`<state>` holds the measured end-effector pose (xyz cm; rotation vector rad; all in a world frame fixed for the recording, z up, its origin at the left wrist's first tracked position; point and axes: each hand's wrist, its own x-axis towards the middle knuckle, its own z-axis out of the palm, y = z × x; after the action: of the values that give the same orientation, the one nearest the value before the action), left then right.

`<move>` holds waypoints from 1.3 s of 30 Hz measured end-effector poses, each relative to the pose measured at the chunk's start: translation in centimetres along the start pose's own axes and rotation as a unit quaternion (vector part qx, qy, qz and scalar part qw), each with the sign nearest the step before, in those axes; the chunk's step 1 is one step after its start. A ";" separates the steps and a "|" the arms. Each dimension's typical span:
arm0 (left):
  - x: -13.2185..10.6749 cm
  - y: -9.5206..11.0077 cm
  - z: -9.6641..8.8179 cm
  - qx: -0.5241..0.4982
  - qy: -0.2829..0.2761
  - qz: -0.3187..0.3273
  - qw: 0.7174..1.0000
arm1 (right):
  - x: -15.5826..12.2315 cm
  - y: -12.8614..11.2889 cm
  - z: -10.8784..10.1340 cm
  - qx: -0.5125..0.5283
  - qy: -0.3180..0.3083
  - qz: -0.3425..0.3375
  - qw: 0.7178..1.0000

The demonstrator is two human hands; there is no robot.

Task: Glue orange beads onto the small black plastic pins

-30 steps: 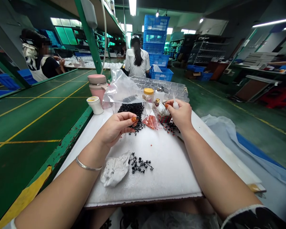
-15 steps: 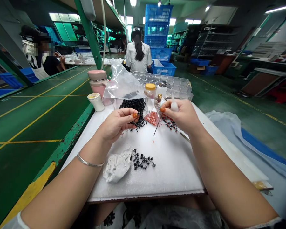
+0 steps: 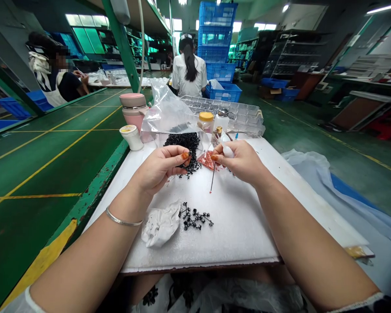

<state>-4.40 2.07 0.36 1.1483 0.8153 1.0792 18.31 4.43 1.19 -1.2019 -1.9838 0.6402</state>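
My left hand [image 3: 159, 167] is pinched on a small black plastic part at the edge of a heap of black parts [image 3: 181, 144] spilling from a clear plastic bag [image 3: 168, 114]. My right hand [image 3: 240, 160] is closed round a small white bottle [image 3: 227, 149] and holds a thin needle tool [image 3: 212, 178] that points down at the white foam board [image 3: 234, 221], its tip red. A packet of small red pieces [image 3: 207, 160] lies between my hands. A little cluster of black parts [image 3: 193, 217] rests on the board beside a crumpled white cloth [image 3: 161, 224].
A pink flask [image 3: 133, 112], a small white jar [image 3: 131, 137], a yellow-capped jar [image 3: 206, 121], a white bottle [image 3: 222, 119] and clear compartment trays [image 3: 241, 117] stand behind. Green conveyor [image 3: 45, 156] at left. One person [image 3: 187, 69] sits ahead by blue crates [image 3: 217, 39]; another person [image 3: 57, 74] at far left.
My right hand has come left and nearer with the bottle, and the needle tool now shows beneath it, pointing at the board. My left hand has stayed at the heap.
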 end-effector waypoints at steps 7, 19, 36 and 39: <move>-0.1 -0.2 -0.1 -0.004 -0.003 0.006 1.000 | -0.1 -0.2 0.1 0.012 -0.016 -0.009 1.000; 0.1 -0.2 -0.2 -0.001 -0.007 0.006 1.000 | 0.0 -0.1 0.2 0.025 -0.016 -0.010 1.000; -0.1 0.0 0.1 0.005 -0.002 0.002 1.000 | -0.2 -0.3 0.1 0.020 -0.028 -0.023 0.999; -0.1 0.0 0.1 0.006 -0.003 0.003 1.000 | -0.2 -0.4 0.1 0.020 -0.032 -0.019 0.999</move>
<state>-4.36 1.95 0.38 1.1641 0.8161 1.0768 18.08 4.04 1.29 -1.1304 -2.0310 0.7046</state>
